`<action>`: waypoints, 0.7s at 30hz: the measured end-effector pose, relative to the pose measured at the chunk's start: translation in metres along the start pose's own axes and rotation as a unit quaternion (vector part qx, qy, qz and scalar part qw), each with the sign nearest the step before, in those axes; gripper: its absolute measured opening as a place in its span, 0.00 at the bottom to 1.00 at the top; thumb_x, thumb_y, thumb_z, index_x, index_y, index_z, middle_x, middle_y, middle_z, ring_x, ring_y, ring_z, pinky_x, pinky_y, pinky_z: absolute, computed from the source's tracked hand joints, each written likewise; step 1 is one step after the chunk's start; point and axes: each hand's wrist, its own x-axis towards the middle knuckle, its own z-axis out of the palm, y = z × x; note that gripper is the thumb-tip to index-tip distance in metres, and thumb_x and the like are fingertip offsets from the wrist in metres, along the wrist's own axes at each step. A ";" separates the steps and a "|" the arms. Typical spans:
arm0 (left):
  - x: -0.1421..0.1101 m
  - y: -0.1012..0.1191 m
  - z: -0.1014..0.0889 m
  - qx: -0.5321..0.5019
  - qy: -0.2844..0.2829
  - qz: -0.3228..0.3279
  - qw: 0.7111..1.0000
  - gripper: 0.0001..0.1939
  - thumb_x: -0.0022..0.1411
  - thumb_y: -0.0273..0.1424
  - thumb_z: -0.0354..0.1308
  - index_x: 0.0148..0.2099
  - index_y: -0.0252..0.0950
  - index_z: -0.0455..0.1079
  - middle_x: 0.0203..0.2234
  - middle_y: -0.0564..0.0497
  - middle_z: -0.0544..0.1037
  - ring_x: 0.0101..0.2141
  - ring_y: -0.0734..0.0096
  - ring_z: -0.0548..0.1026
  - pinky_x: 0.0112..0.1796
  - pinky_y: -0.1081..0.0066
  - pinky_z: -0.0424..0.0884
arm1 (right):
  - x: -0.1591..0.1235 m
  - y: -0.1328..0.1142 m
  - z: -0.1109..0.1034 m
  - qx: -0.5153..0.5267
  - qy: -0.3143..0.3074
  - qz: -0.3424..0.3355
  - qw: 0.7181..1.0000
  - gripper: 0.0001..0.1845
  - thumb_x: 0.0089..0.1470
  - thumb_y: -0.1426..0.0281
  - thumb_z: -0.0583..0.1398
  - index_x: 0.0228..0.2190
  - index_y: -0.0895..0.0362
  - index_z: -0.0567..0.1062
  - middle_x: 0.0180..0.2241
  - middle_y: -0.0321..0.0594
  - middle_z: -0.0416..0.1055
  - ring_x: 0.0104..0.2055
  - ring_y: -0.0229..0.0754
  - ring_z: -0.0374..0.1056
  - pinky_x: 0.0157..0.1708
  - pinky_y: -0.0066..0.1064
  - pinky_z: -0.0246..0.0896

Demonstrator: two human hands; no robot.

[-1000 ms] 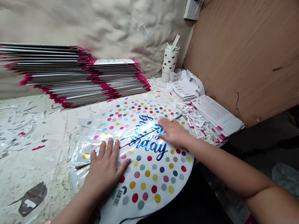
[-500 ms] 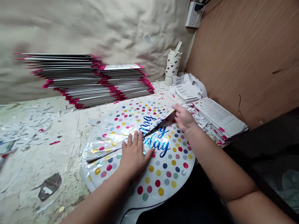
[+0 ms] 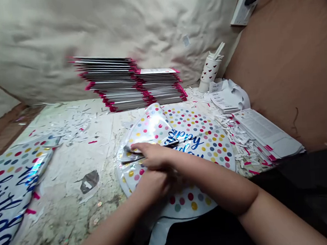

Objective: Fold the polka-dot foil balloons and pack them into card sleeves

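Note:
A flat foil balloon (image 3: 211,134) with coloured dots and blue lettering tops a small pile of similar sheets in front of me. Its left part is folded over into a pointed flap (image 3: 153,119). Crossing above the left one, my right hand (image 3: 154,155) grips the flap's left edge, its index finger stretched along the fold. My left hand (image 3: 156,181) lies low over the balloon, beneath the right wrist, and its fingers are mostly hidden.
Another dotted foil balloon (image 3: 16,185) lies at the table's left side. Two stacks of pink-edged flat packs (image 3: 116,83) stand against the wall. A heart-patterned tumbler (image 3: 210,70), a curled label strip (image 3: 226,97) and printed sheets (image 3: 270,130) line the right. Paper scraps (image 3: 68,123) litter the table.
My right hand has swung from the balloon's right side across to its left, over my left hand. The foil now forms a pointed flap there. The view has turned left.

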 end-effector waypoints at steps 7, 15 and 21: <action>-0.035 -0.090 -0.042 0.189 0.104 -0.009 0.976 0.14 0.59 0.28 0.50 0.47 0.33 0.70 0.52 0.37 0.67 0.50 0.47 0.65 0.50 0.47 0.58 | 0.002 0.014 0.016 -0.080 0.103 -0.003 0.991 0.25 0.47 0.70 0.56 0.48 0.61 0.64 0.50 0.50 0.65 0.53 0.49 0.60 0.50 0.39 0.58; -0.026 -0.069 -0.037 0.187 0.154 0.075 0.967 0.11 0.60 0.31 0.52 0.42 0.35 0.71 0.44 0.42 0.73 0.46 0.56 0.69 0.49 0.60 0.64 | 0.026 0.009 0.018 -0.102 0.228 0.039 0.968 0.07 0.48 0.75 0.55 0.28 0.60 0.74 0.28 0.43 0.74 0.30 0.44 0.70 0.30 0.34 0.65; -0.036 -0.065 -0.004 0.114 -0.021 -0.076 0.990 0.39 0.57 0.51 0.47 0.62 0.30 0.53 0.59 0.34 0.56 0.60 0.41 0.50 0.53 0.49 0.57 | -0.055 0.038 -0.103 -0.085 0.459 0.048 0.883 0.17 0.61 0.69 0.46 0.40 0.61 0.72 0.36 0.42 0.73 0.36 0.38 0.67 0.36 0.31 0.65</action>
